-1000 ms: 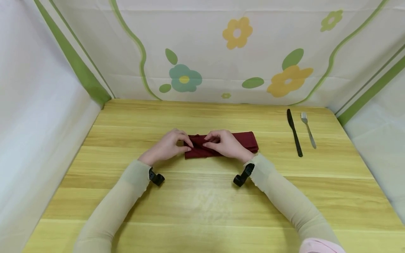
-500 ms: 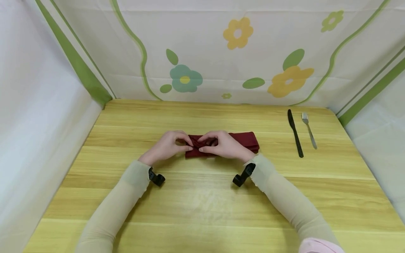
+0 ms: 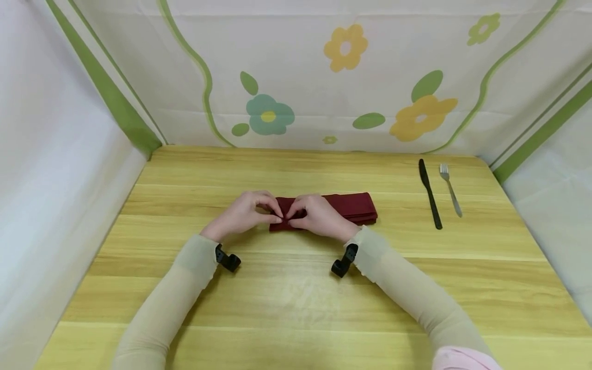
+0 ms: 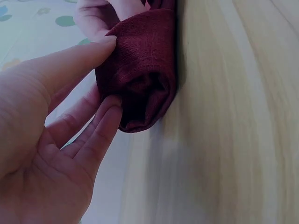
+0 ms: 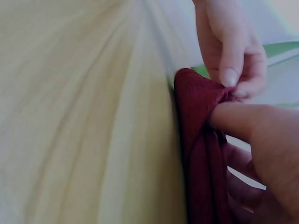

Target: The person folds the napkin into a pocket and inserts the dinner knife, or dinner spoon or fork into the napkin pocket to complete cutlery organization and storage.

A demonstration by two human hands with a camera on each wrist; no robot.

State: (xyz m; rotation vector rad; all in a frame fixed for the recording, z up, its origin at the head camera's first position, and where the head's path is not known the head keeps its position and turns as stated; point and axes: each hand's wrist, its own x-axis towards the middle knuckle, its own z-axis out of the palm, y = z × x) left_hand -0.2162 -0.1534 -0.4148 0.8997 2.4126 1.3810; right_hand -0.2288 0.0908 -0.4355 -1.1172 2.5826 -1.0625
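Note:
A dark red cloth napkin, folded into a long strip, lies across the middle of the table. At its left end my left hand pinches the fabric between thumb and fingers. My right hand pinches the cloth just beside it, the fingertips of both hands almost meeting. In the left wrist view the near end of the napkin curls into a hollow roll, with left fingertips at its rim. Seen from the right wrist, the napkin has a slanted fold, and the right thumb tucks in against it.
To the right on the wooden table lie a black knife and a silver fork, side by side. A white curtain with printed flowers stands behind the table, and white cloth hangs at both sides.
My right hand has shifted left along the napkin toward the left hand, uncovering more of its right part. The cloth between the hands is gathered closer. My left hand stays nearly in place.

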